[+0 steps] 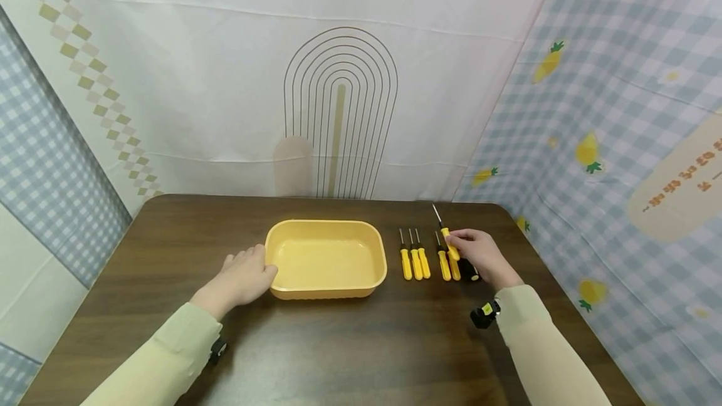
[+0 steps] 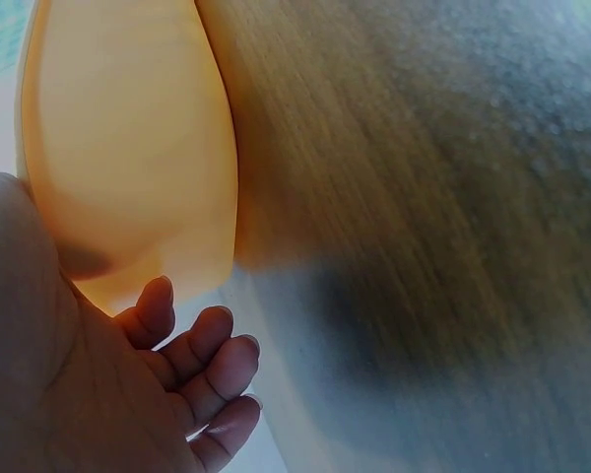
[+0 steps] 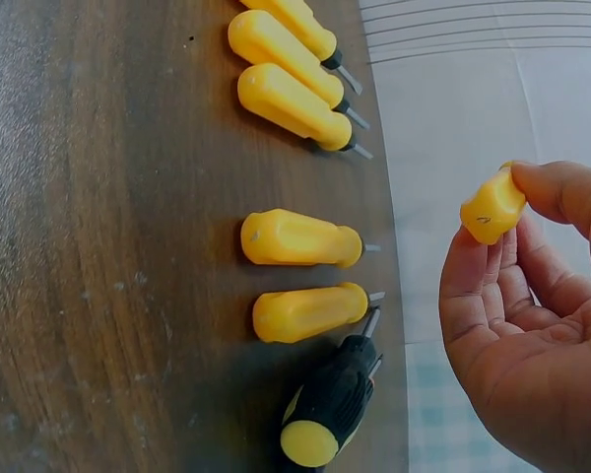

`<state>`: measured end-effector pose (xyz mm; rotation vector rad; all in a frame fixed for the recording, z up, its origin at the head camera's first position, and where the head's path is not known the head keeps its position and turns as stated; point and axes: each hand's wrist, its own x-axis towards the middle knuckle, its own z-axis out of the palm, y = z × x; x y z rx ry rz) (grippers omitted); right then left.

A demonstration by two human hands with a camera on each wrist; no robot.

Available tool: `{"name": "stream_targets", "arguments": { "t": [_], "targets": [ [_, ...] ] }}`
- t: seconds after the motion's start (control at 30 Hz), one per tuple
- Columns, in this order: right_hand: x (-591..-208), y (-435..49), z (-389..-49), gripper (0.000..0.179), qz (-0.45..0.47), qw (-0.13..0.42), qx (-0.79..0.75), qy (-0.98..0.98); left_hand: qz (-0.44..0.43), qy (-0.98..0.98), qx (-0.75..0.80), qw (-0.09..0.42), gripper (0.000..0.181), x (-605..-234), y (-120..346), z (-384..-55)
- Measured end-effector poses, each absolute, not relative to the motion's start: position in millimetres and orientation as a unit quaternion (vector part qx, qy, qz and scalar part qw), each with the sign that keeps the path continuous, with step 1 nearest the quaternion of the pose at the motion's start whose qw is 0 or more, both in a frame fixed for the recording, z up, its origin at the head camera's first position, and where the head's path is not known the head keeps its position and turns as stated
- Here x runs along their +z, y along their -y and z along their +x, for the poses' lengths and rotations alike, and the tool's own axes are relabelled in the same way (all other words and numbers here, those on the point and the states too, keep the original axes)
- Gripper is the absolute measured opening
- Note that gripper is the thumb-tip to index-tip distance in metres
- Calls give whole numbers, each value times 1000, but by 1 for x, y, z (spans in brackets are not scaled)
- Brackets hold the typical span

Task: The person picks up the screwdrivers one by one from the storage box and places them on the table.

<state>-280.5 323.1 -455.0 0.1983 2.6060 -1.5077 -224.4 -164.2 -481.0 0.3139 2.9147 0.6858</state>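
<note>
A shallow yellow plastic basin [image 1: 324, 294] sits on the table. At its left end my left hand [image 1: 238, 279] grips the rim, thumb over the edge and fingers [image 2: 205, 340] bent against the outside; the thumb's tip is hidden in the left wrist view. My right hand [image 1: 479, 253] pinches a small screwdriver [image 3: 494, 207] by its yellow handle between thumb and fingers, raised off the table with its shaft pointing away. Below and beside it lie two more yellow-handled screwdrivers [image 3: 302, 237] and a black-and-yellow screwdriver [image 3: 332, 399], partly covered by the hand in the head view.
Three yellow-handled screwdrivers [image 1: 415, 263] lie side by side between the basin and the right hand, shafts toward the back. The dark wooden table [image 1: 338, 349] meets a patterned white curtain [image 1: 225, 99] behind and a checked one [image 1: 598, 111] on the right.
</note>
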Motion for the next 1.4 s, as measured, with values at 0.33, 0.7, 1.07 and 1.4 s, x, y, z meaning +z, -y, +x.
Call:
{"name": "stream_targets", "arguments": {
  "t": [0.33, 0.7, 1.07, 1.4],
  "targets": [
    [-457, -335, -277, 45, 83, 59, -480, -872, 105, -967, 225, 64, 32, -483, 165, -225],
    [-457, -359, -267, 50, 81, 50, -462, -882, 105, -968, 222, 60, 32, -484, 165, -226],
    [-474, -384, -267, 51, 119, 22, -437, -891, 105, -968, 221, 58, 33, -484, 165, -226],
    [-484, -390, -259, 41, 179, 5, -410, -895, 107, -968, 221, 56, 33, -484, 164, -226]
  ]
}}
